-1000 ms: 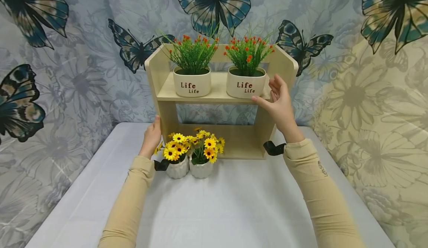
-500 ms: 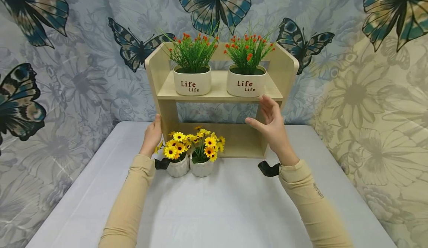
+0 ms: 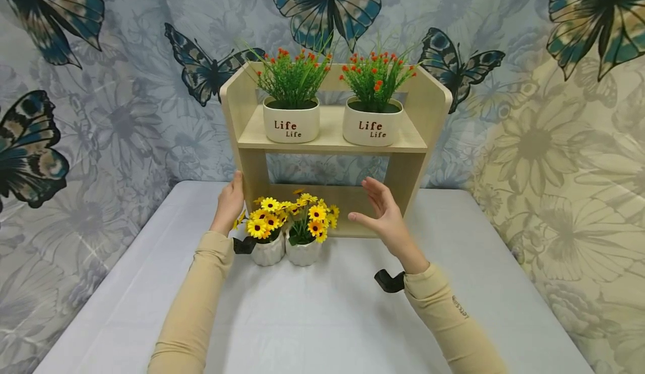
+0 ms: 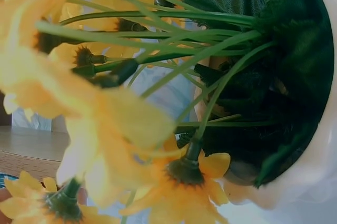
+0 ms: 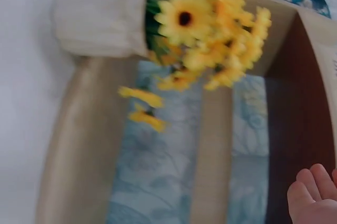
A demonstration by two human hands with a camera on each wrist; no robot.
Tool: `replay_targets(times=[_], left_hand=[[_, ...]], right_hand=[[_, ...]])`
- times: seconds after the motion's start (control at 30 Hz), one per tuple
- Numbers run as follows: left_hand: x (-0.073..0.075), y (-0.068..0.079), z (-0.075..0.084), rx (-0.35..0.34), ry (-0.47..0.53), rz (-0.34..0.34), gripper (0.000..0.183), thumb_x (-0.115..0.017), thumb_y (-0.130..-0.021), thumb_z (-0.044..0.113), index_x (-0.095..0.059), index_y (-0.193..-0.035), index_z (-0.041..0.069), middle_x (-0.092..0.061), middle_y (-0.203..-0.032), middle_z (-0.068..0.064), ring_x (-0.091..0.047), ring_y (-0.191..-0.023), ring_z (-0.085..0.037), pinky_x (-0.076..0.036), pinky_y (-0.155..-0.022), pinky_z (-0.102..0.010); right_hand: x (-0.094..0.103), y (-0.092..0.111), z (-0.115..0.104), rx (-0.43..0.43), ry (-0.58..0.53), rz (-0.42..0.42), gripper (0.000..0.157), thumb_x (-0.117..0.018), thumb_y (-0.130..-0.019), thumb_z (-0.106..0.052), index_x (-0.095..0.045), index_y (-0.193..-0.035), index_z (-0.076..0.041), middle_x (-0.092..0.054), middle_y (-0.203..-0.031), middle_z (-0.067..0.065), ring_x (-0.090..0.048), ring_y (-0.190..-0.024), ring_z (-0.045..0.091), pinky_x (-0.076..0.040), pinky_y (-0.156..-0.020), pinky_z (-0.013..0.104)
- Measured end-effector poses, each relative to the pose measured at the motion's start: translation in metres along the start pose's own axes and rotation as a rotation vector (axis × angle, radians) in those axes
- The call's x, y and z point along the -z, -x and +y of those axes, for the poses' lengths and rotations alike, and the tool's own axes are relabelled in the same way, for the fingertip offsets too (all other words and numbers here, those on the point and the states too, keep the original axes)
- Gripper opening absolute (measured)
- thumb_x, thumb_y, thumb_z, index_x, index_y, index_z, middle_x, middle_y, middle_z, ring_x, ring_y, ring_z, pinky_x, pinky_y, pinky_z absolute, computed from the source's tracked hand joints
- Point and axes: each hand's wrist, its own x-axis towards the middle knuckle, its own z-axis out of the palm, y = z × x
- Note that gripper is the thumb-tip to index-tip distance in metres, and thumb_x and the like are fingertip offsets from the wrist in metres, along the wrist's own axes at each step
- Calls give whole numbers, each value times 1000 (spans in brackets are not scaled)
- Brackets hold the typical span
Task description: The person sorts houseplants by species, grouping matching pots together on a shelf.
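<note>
My left hand [image 3: 230, 203] rests against the outer left side of a pale wooden two-tier shelf [image 3: 332, 151], one finger pointing up along the panel. Most of its other fingers are hidden. My right hand [image 3: 385, 217] hovers before the lower tier, thumb and fingers spread apart, with nothing between them. To its left stand two ribbed white pots of yellow daisies, a right pot [image 3: 303, 252] and a left pot [image 3: 269, 251], side by side on the table. Daisy blooms [image 4: 105, 145] fill the left wrist view. In the right wrist view, the right fingers [image 5: 316, 192] show at the lower right.
On the upper tier sit two oval white planters marked "Life", a left planter [image 3: 291, 125] and a right planter [image 3: 373, 126], with red-flowered grass. A white cloth covers the table [image 3: 322, 318]. Butterfly-print fabric [image 3: 534, 133] hangs behind and at both sides.
My right hand has come down and left, from beside the right "Life" planter to before the lower tier near the daisies. The left hand has stayed at the shelf's side.
</note>
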Motion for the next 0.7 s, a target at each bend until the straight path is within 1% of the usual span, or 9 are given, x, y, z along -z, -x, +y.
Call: replay_targets(times=[0.1, 0.23, 0.33, 0.43, 0.5, 0.57, 0.7], left_hand=[[1, 0, 1, -2, -2, -2, 83, -10, -79, 67, -18, -138, 10, -20, -139, -14, -20, -124, -34, -19, -99, -48], [0, 1, 1, 2, -3, -5, 84, -10, -79, 67, -19, -138, 9, -21, -139, -15, -20, -124, -34, -19, -99, -48], [0, 0, 1, 8, -3, -5, 83, -10, -79, 67, -20, -138, 9, -22, -138, -15, -21, -124, -34, -20, -99, -48], [0, 0, 2, 9, 3, -6, 83, -10, -79, 67, -19, -138, 10, -22, -138, -14, -21, -124, -33, -19, -99, -47], [0, 1, 2, 10, 7, -7, 82, -10, -79, 67, -18, -139, 11, -21, -139, -13, -20, -125, -32, -19, -99, -47], [1, 0, 1, 9, 10, -7, 83, -10, -79, 68, -18, -139, 11, -21, -139, -12, -19, -125, -32, -18, -99, -47], [1, -2, -1, 3, 13, -4, 83, -10, -79, 68, -18, -139, 11, -20, -140, -12, -19, -125, -32, -19, -99, -47]], right_hand=[[-8, 5, 7, -37, 18, -24, 75, -66, -74, 0, -21, -134, -2, -24, -135, 12, -19, -126, 28, -14, -102, 41], [-16, 10, 26, -147, 31, -62, 77, -68, -74, -4, -20, -134, -6, -21, -137, 10, -17, -126, 26, -15, -102, 39], [-17, 12, 47, -228, 56, -92, 81, -70, -73, -12, -18, -135, -8, -19, -139, 6, -16, -127, 23, -15, -102, 38], [-19, 13, 56, -291, 88, -116, 84, -72, -72, -19, -17, -136, -10, -18, -139, 4, -15, -127, 21, -15, -103, 38], [-21, 14, 59, -314, 100, -129, 85, -71, -73, -19, -16, -136, -11, -17, -140, 5, -15, -127, 22, -14, -103, 38], [-23, 15, 61, -326, 92, -145, 85, -71, -73, -16, -16, -136, -10, -17, -140, 7, -14, -127, 23, -13, -103, 38], [-27, 15, 84, -325, 89, -153, 85, -71, -72, -15, -16, -137, -10, -17, -140, 7, -16, -127, 22, -13, -103, 38]])
